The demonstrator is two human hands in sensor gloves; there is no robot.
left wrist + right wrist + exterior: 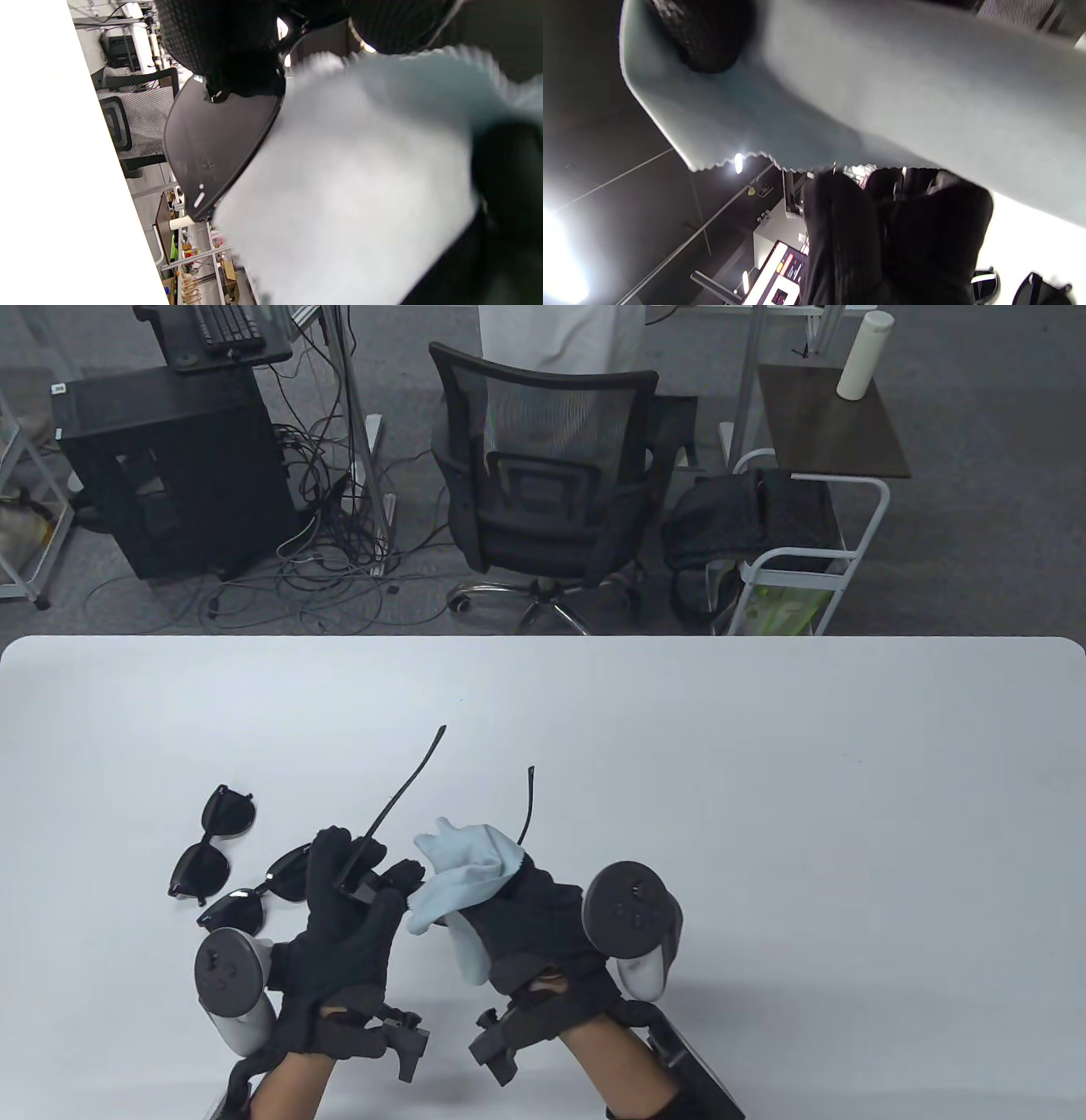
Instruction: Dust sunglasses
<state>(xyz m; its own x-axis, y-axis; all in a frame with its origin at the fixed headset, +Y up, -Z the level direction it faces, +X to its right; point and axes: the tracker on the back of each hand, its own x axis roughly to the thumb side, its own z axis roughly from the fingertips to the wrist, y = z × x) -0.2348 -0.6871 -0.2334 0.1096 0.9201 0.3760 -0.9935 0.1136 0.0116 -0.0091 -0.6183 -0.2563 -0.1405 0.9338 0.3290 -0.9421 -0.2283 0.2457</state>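
My left hand (348,916) grips a pair of black sunglasses (407,789) by the frame, above the table, with both temples pointing away from me. Its dark lens (212,144) fills the left wrist view, pinched at the top edge by my fingers (237,63). My right hand (534,916) holds a light blue cloth (462,869) and presses it against the glasses. The cloth (348,178) covers the other lens in the left wrist view. In the right wrist view the cloth (882,84) drapes across the top with a gloved finger (704,34) on it.
Two more pairs of black sunglasses (212,840) (254,891) lie on the white table (764,814) just left of my left hand. An office chair (551,475) and a cart (797,560) stand beyond the table's far edge.
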